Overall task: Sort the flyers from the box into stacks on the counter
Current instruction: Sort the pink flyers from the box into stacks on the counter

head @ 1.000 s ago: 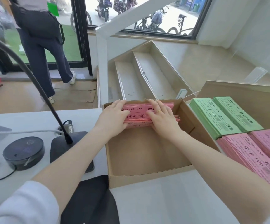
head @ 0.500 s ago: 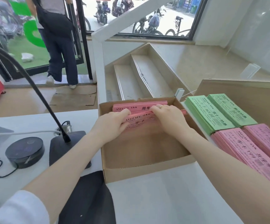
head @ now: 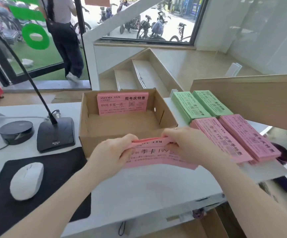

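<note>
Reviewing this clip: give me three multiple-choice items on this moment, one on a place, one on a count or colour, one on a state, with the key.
1. Where do the flyers left in the cardboard box stand?
A. against its far wall
B. flat by its near wall
C. outside it

2. How many green stacks lie on the counter?
A. one
B. two
C. four

3. The pink bundle is:
A. lying loose
B. gripped by both hands
C. held by one hand

Key: A, they lean upright at the back; B, two side by side; B, left hand and right hand grip its ends.

Was brightly daylit from the windows [head: 149, 19] ahead, overexposed outside. Cast only soft shadows on the counter [head: 139, 189]. Bent straight lines at the edges, slightly blurred throughout.
</note>
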Demonstrator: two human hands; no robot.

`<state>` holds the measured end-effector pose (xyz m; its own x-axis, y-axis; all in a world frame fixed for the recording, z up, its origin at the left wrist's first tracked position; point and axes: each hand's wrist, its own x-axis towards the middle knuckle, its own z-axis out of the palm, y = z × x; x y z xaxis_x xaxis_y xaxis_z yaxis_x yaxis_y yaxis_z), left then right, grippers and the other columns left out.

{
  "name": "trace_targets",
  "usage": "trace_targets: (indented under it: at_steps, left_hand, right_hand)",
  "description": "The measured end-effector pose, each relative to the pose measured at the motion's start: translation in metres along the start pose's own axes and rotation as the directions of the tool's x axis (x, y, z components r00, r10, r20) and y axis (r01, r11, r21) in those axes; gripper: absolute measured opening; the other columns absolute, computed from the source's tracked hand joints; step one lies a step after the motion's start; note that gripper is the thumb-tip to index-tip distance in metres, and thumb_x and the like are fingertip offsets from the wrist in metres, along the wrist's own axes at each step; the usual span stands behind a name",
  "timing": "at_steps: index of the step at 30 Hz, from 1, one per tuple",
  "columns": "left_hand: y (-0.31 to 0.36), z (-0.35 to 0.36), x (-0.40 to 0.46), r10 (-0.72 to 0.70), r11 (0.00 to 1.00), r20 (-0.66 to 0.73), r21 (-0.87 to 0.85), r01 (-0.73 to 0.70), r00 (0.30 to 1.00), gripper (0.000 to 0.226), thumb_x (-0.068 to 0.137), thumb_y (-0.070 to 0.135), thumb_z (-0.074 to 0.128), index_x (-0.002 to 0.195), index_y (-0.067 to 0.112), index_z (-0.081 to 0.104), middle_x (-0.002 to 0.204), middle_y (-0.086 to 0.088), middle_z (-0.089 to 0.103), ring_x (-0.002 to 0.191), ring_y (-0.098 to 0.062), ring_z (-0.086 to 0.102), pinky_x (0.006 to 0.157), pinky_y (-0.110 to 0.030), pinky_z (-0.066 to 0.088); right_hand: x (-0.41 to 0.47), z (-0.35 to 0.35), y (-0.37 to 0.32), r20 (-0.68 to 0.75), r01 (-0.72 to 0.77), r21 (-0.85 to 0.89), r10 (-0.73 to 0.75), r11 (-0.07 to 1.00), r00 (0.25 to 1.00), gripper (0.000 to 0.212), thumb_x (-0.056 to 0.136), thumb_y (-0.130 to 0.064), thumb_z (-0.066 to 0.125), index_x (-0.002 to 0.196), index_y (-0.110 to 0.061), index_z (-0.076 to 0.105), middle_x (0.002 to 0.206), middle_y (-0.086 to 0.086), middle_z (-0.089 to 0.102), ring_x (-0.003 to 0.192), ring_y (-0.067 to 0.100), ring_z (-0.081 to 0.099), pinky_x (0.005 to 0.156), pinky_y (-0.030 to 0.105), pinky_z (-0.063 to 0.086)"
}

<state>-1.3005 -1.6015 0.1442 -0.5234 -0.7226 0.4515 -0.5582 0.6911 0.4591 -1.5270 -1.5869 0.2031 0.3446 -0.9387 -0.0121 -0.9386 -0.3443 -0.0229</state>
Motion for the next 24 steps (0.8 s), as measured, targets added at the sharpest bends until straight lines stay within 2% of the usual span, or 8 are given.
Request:
trace_targets:
  at_steps: [4, 7, 9, 12, 16, 20, 22, 24]
  left_hand:
    - [0.009, 0.038, -0.047, -0.174, 0.983, 0.098, -0.037, 0.178, 0.98, 0.021, 0.089, 0.039, 0.039, 0.109, 0.038, 0.045, 0.091, 0.004, 0.07, 0.076, -0.017, 0.064, 0.065, -0.03, 0.05]
    - [0.016, 0.047, -0.062, -0.369, 0.927, 0.064, -0.052, 0.373, 0.927, 0.022, 0.091, 0.019, 0.056, 0.113, 0.021, 0.055, 0.096, -0.002, 0.068, 0.082, -0.022, 0.061, 0.068, -0.028, 0.045]
    - [0.024, 0.049, -0.067, -0.453, 0.885, 0.066, -0.087, 0.457, 0.889, 0.025, 0.089, 0.014, 0.058, 0.112, 0.021, 0.051, 0.096, -0.001, 0.066, 0.084, -0.022, 0.06, 0.071, -0.03, 0.045]
    - [0.034, 0.048, -0.075, -0.574, 0.724, 0.118, -0.39, 0.57, 0.81, 0.043, 0.087, 0.009, 0.06, 0.116, 0.03, 0.036, 0.096, 0.011, 0.062, 0.095, -0.006, 0.059, 0.078, -0.017, 0.042]
    - [0.04, 0.052, -0.077, -0.599, 0.542, 0.169, -0.634, 0.552, 0.783, 0.045, 0.086, -0.001, 0.06, 0.114, 0.031, 0.045, 0.103, 0.008, 0.062, 0.096, -0.004, 0.06, 0.078, -0.017, 0.046]
    - [0.047, 0.065, -0.072, -0.608, 0.48, 0.162, -0.704, 0.523, 0.777, 0.038, 0.084, -0.003, 0.06, 0.104, 0.029, 0.054, 0.101, 0.004, 0.063, 0.087, -0.001, 0.063, 0.073, -0.013, 0.049]
    - [0.044, 0.071, -0.071, -0.621, 0.456, 0.157, -0.725, 0.516, 0.768, 0.039, 0.082, -0.003, 0.062, 0.104, 0.028, 0.056, 0.101, 0.003, 0.064, 0.086, 0.0, 0.063, 0.074, -0.013, 0.049]
    - [0.041, 0.076, -0.07, -0.629, 0.418, 0.159, -0.756, 0.504, 0.761, 0.037, 0.081, -0.007, 0.061, 0.106, 0.021, 0.057, 0.096, 0.005, 0.066, 0.083, 0.002, 0.063, 0.073, -0.012, 0.049]
  right_hand:
    - [-0.024, 0.051, -0.005, 0.129, 0.03, 0.003, -0.03, 1.0, 0.991, 0.019, 0.091, -0.021, 0.046, 0.111, -0.02, 0.049, 0.108, -0.002, 0.057, 0.1, 0.022, 0.054, 0.07, 0.032, 0.041]
    - [-0.035, 0.067, -0.001, 0.059, 0.024, 0.053, -0.027, 0.998, 0.998, 0.018, 0.089, -0.027, 0.051, 0.106, -0.02, 0.053, 0.101, -0.001, 0.057, 0.097, 0.022, 0.054, 0.067, 0.03, 0.04]
    - [-0.043, 0.067, 0.007, 0.02, -0.026, 0.099, 0.024, 0.995, 1.0, 0.017, 0.086, -0.034, 0.057, 0.099, -0.023, 0.057, 0.094, -0.003, 0.058, 0.091, 0.02, 0.053, 0.063, 0.028, 0.036]
    - [-0.065, 0.068, 0.028, -0.025, -0.159, 0.328, 0.177, 0.931, 0.984, 0.014, 0.078, -0.033, 0.067, 0.084, -0.022, 0.062, 0.082, -0.006, 0.062, 0.079, 0.018, 0.054, 0.063, 0.031, 0.04]
    - [-0.09, 0.084, 0.05, 0.027, -0.21, 0.806, 0.321, 0.553, 0.947, 0.01, 0.074, -0.01, 0.073, 0.077, -0.016, 0.066, 0.076, 0.0, 0.068, 0.077, 0.016, 0.06, 0.07, 0.025, 0.043]
    - [-0.092, 0.105, 0.035, 0.105, -0.141, 0.987, 0.369, 0.074, 0.923, 0.027, 0.074, 0.004, 0.07, 0.091, -0.015, 0.063, 0.082, -0.004, 0.068, 0.078, 0.006, 0.062, 0.07, 0.016, 0.047]
    - [-0.089, 0.113, 0.028, 0.093, -0.091, 0.996, 0.411, -0.026, 0.907, 0.037, 0.07, 0.004, 0.072, 0.099, -0.015, 0.059, 0.088, -0.005, 0.068, 0.08, 0.003, 0.063, 0.069, 0.012, 0.047]
    - [-0.087, 0.116, 0.025, 0.075, -0.06, 0.997, 0.434, -0.048, 0.898, 0.031, 0.075, 0.006, 0.067, 0.097, -0.013, 0.058, 0.086, -0.004, 0.067, 0.077, 0.001, 0.063, 0.066, 0.012, 0.047]
